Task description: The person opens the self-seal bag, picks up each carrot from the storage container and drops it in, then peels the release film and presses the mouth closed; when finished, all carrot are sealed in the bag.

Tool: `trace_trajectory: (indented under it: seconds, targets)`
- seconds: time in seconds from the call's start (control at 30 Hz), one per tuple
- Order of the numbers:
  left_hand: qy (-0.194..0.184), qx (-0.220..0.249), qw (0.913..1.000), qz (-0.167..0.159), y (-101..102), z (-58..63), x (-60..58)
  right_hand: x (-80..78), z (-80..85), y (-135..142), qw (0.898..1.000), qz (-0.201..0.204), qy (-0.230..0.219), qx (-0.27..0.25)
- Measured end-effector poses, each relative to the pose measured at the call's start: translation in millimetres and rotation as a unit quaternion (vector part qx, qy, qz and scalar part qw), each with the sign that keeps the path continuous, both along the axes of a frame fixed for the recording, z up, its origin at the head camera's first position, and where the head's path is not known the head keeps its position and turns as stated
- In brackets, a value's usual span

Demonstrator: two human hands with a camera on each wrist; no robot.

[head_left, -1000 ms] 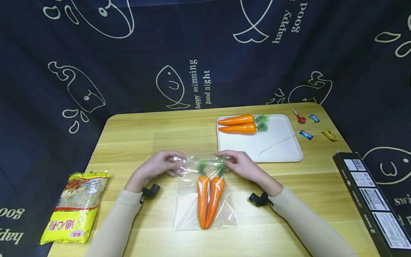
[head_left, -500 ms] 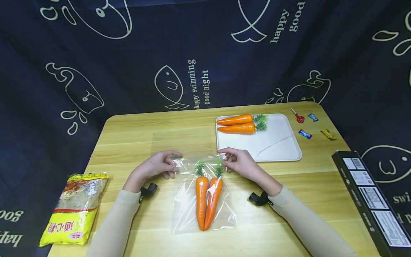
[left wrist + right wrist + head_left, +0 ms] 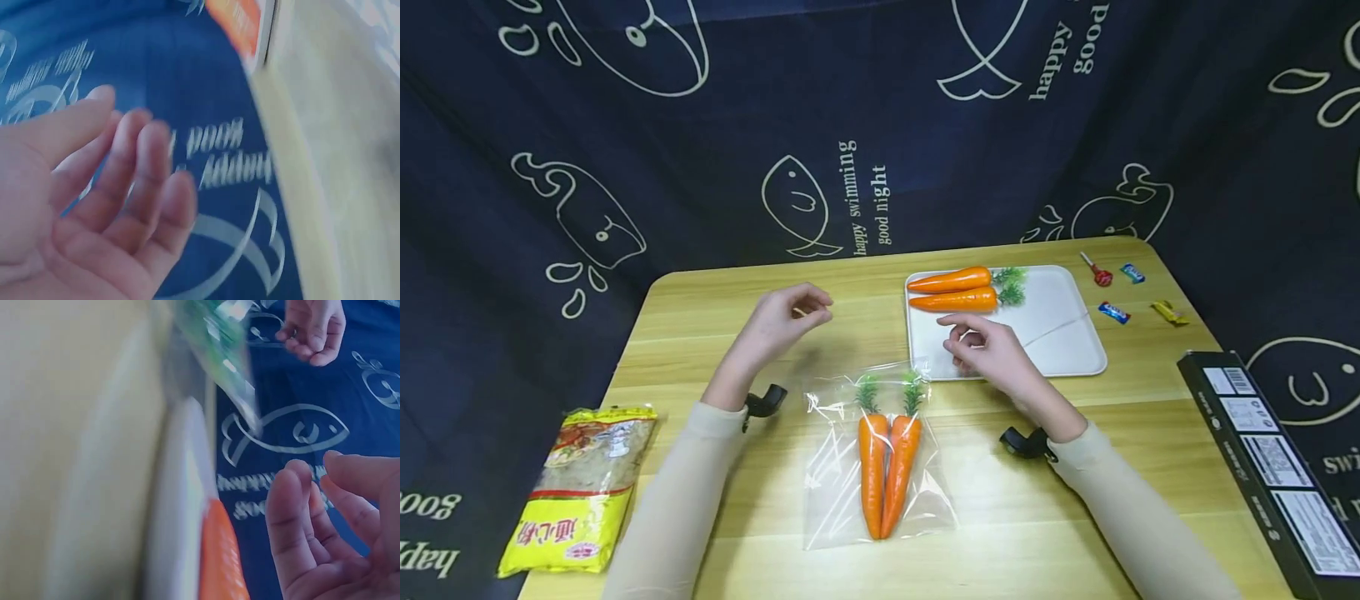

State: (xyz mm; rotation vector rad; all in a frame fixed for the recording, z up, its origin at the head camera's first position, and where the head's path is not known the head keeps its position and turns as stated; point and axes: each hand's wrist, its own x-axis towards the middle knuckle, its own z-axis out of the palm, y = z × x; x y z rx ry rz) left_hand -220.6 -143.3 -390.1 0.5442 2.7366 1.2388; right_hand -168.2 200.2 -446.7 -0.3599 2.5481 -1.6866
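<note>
A clear, flat plastic bag (image 3: 831,487) lay on a light wood-grain table (image 3: 1022,517), holding two orange carrots with frilly green tops (image 3: 872,475), tips toward the person. Outside the pale left sleeve (image 3: 673,492) lay a yellow-and-clear plastic food packet (image 3: 568,492); opposite, a long black box with white labels (image 3: 1273,454) lined the table's right side. Past the bag, the person's left hand (image 3: 782,321) hung above the wood, fingers loosely bent and grasping nothing. The right hand (image 3: 988,346), equally loose and unladen, hung over a white rectangular tray (image 3: 1075,358), blocking part of its near rim from the head camera. At the tray's far side, two glossy orange carrots (image 3: 958,299) lay side by side. To its right sat a yellow-wrapped candy (image 3: 1169,313), a blue-wrapped candy (image 3: 1114,312), a red lollipop (image 3: 1101,275) and a blue-green-wrapped candy (image 3: 1132,272). A navy curtain with white fish outlines (image 3: 715,150) formed the backdrop.
</note>
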Motion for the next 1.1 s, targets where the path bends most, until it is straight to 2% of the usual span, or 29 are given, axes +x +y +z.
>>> trace_trajectory:
  seconds: [0.07, 0.17, 0.3, 0.4, 0.5, 0.63, 0.77, 0.87, 0.97, 1.1]
  targets:
    - [-0.002, 0.002, 0.9998, -0.017, 24.1, -8.8, -12.1, -1.6, 5.5, 10.4, 1.000, -0.014, 0.011, -0.005]
    - [-0.031, -0.001, 0.9991, -0.031, 49.9, -35.2, -33.1, -4.9, 10.6, 23.6, 0.999, -0.030, 0.028, -0.003]
    - [-0.062, -0.007, 0.9971, -0.042, 61.4, -73.5, -53.7, -6.9, 16.6, 35.9, 0.998, -0.051, 0.029, -0.012]
    - [-0.061, 0.000, 0.9965, -0.057, 62.0, -89.3, -59.3, -7.1, 22.3, 43.6, 0.997, -0.069, 0.034, -0.024]
    - [-0.054, 0.002, 0.9960, -0.071, 63.6, -94.4, -60.6, -8.6, 27.0, 52.4, 0.995, -0.087, 0.041, -0.029]
    - [-0.042, -0.010, 0.9964, -0.073, 65.2, -97.1, -62.3, -16.4, 26.7, 64.2, 0.992, -0.115, 0.047, -0.024]
    - [-0.030, -0.011, 0.9969, -0.071, 64.5, -97.8, -64.4, -29.8, 19.2, 71.9, 0.986, -0.155, 0.051, 0.025]
    - [-0.028, -0.011, 0.9962, -0.081, 64.2, -96.7, -63.9, -42.0, 8.1, 76.1, 0.980, -0.171, 0.057, 0.089]
    - [-0.023, -0.011, 0.9960, -0.085, 61.8, -94.6, -61.4, -52.5, -2.7, 77.1, 0.976, -0.149, 0.069, 0.145]
    - [-0.007, -0.008, 0.9970, -0.077, 55.0, -88.2, -57.8, -59.6, -11.5, 72.8, 0.970, -0.109, 0.064, 0.207]
